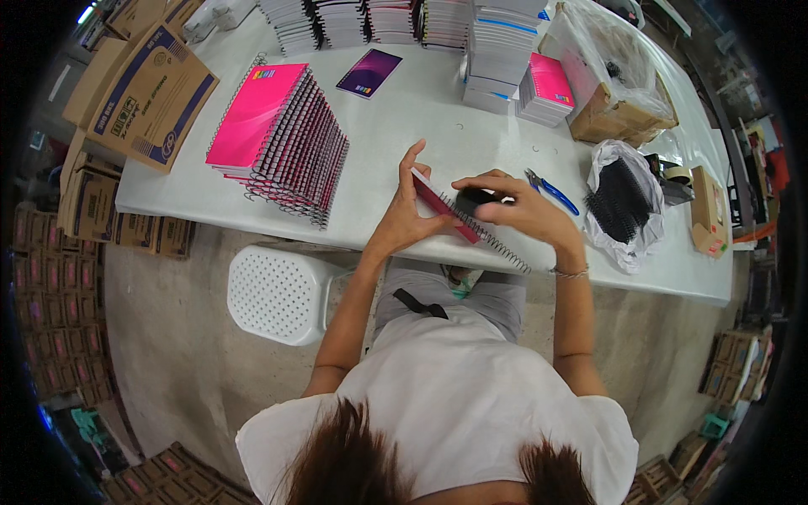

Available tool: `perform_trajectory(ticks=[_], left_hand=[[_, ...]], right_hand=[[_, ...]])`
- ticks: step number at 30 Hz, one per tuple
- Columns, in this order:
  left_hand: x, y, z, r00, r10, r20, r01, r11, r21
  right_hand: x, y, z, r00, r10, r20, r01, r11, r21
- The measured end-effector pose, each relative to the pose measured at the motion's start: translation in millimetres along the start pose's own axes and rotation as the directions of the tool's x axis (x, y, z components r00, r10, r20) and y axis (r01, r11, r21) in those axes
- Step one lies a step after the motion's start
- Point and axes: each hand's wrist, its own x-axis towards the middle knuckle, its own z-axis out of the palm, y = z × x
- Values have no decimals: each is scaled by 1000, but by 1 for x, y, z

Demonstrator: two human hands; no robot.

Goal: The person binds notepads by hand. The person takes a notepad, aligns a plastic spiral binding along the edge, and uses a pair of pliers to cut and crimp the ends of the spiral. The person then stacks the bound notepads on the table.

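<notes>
My left hand (399, 220) holds a notebook (434, 200) with a dark pink cover, its fingers and thumb closed around it, tilted on edge above the table's near side. Along the notebook's edge runs a dark spiral wire (508, 252), whose free end sticks out past the near corner. In my right hand (532, 210) is a small black rounded object (473, 199), held against the coil; its exact kind is hard to make out. Blue-handled pliers (555, 194) lie just right of that hand. A tall stack of spiral-bound pink notebooks (261, 118) stands to the left.
A purple notebook (369, 72) lies farther back, before rows of bound notebooks (391, 21). Pink-topped page blocks (547, 88) stand beside a lined carton (619, 109). A white bag of black coils (623, 202) and a tape dispenser (673, 178) sit right. A white stool (278, 295) stands below.
</notes>
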Motion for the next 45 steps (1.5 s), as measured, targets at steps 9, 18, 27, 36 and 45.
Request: perform_trajectory(ticks=[9, 18, 27, 36, 45], left_hand=[[4, 0, 2, 990, 138, -13, -138, 989, -50], [-1, 6, 3, 997, 77, 24, -77, 997, 8], [-3, 2, 2, 999, 29, 18, -30, 999, 25], [-1, 6, 3, 998, -1, 67, -3, 999, 49], [0, 9, 2, 999, 10, 32, -11, 999, 42]], right_hand=[[7, 5, 16, 978, -24, -205, 1, 994, -109], [17, 46, 17, 995, 65, 81, -86, 952, 293], [23, 26, 12, 976, 215, -12, -203, 937, 283], [14, -10, -20, 932, 266, 245, -267, 963, -30], [28, -45, -28, 945, 259, 200, -261, 965, -17]])
